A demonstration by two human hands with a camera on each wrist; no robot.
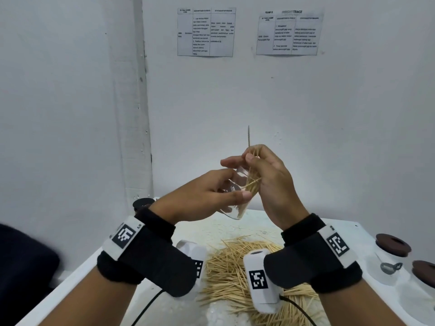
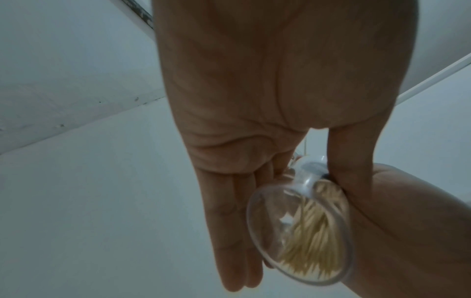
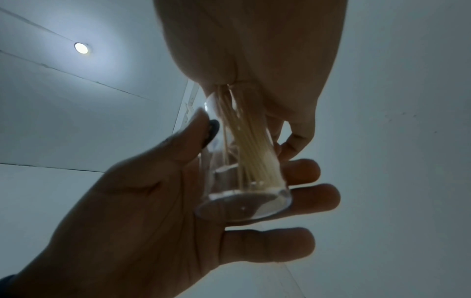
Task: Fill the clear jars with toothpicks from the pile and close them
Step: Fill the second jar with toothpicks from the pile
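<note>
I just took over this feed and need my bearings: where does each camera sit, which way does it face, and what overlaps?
Head: worn on the head, facing forward and down at the wall and table; shows both forearms, the left hand holding the clear jar, the right hand feeding toothpicks, the pile below.
Left wrist: looks up along the left palm, at the jar's base.
Right wrist: looks up along the right hand, at the ceiling; shows both hands.
Shared: all three see the jar and toothpicks.
</note>
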